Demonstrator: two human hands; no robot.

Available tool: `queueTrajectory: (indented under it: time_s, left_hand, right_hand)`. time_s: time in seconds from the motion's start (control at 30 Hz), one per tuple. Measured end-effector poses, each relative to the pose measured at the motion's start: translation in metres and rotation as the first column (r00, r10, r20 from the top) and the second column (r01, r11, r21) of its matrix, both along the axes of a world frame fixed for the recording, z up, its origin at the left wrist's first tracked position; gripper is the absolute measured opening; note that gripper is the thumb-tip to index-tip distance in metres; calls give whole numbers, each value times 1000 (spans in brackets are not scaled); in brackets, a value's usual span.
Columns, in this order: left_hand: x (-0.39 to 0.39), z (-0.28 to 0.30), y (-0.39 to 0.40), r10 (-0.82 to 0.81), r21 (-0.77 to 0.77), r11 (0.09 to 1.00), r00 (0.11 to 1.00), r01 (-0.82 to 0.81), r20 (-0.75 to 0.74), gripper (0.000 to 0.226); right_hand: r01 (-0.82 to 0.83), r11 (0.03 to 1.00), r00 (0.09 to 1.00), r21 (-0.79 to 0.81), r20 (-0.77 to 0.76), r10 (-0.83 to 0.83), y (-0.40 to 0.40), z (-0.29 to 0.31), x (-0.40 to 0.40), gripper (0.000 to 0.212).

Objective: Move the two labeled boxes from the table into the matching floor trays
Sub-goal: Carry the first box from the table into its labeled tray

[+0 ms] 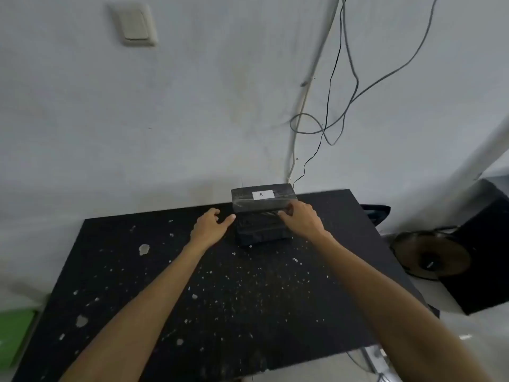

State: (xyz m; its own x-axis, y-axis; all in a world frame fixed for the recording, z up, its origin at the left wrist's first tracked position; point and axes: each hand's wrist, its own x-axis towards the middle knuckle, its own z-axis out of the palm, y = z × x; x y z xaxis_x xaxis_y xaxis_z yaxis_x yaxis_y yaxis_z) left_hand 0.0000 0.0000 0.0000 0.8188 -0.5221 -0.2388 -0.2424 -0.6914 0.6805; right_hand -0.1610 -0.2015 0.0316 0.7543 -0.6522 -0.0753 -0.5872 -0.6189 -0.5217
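A black box [275, 201] wrapped in clear film, with a white label reading A, stands at the far edge of the black speckled table [220, 299], against the wall. It seems to rest on a second black box [261, 230], whose label is hidden. My left hand [210, 224] is at the stack's left side, fingers spread, thumb tip touching the upper box's corner. My right hand [301, 219] lies against the stack's right front, fingertips on the upper box's front edge. Neither hand has closed around a box.
A green flat thing [13, 334] lies on the floor at the lower left, cut off by the frame. A black cabinet [484, 257] and a round dark disc [429, 256] sit on the floor to the right. Cables [330, 119] hang down the wall behind the table.
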Motion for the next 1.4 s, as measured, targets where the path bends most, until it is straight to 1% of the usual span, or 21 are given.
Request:
queueTrajectory:
  time_s: [0.07, 0.13, 0.27, 0.37, 0.43, 0.47, 0.57, 0.63, 0.77, 0.83, 0.9, 0.97, 1.03, 1.1, 1.17, 1.27, 1.4]
  left_hand:
    - [22, -10, -20, 11, 26, 1000, 998, -10, -60, 87]
    - [37, -21, -38, 16, 32, 999, 987, -11, -157, 97]
    - [52, -42, -72, 51, 9, 999, 947, -51, -316, 111]
    - [56, -56, -88, 67, -37, 995, 921, -88, -385, 113]
    - [60, -65, -95, 64, -97, 989, 902, -116, -427, 107]
    - [60, -68, -98, 60, -125, 984, 901, -125, -429, 101]
    - [56, -72, -99, 100, -194, 963, 920, -185, -378, 80]
    - [52, -66, -97, 148, -238, 942, 930, -236, -337, 75]
    - [48, -37, -88, 177, -388, 887, 961, -249, -212, 73]
    - [46, -15, -83, 207, -455, 856, 969, -247, -136, 73]
    - [42, 11, -80, 242, -512, 825, 968, -241, -66, 72]
    - [37, 38, -77, 270, -559, 795, 963, -234, -20, 73]
    - [30, 66, -75, 291, -602, 768, 956, -217, 26, 77]
    - [21, 93, -73, 306, -628, 754, 949, -191, 79, 84]
    - [11, 117, -71, 332, -643, 748, 932, -166, 145, 89]
    - [-6, 145, -68, 381, -679, 721, 897, -139, 222, 89]
    - [-24, 168, -62, 397, -713, 692, 885, -113, 245, 83]
  right_hand:
    - [97, 995, 994, 27, -48, -96, -17, -8, 22, 53]
    - [177, 982, 980, 66, -101, -170, -31, -19, 39, 65]
    - [287, 940, 952, 184, -165, -259, -51, -44, 66, 85]
    - [343, 905, 936, 252, -175, -306, -59, -60, 77, 90]
    - [371, 884, 928, 283, -157, -339, -62, -67, 84, 87]
    - [390, 873, 921, 294, -139, -365, -63, -69, 86, 83]
    - [431, 848, 900, 308, -83, -428, -60, -66, 86, 69]
    - [427, 848, 897, 313, -27, -441, -56, -57, 84, 67]
    - [399, 855, 893, 332, 70, -444, -55, -26, 75, 74]
    - [355, 866, 905, 352, 101, -412, -53, -5, 71, 85]
    - [311, 896, 919, 318, 139, -369, -47, 17, 68, 93]
    - [288, 918, 914, 273, 208, -349, -38, 38, 63, 93]
    - [280, 924, 877, 260, 323, -356, -28, 59, 57, 92]
    - [268, 930, 821, 252, 445, -358, -21, 80, 52, 91]
    - [249, 935, 772, 251, 532, -348, -15, 100, 45, 86]
    - [232, 940, 722, 250, 603, -339, -10, 125, 32, 76]
    - [202, 950, 692, 237, 652, -310, -2, 146, 13, 69]
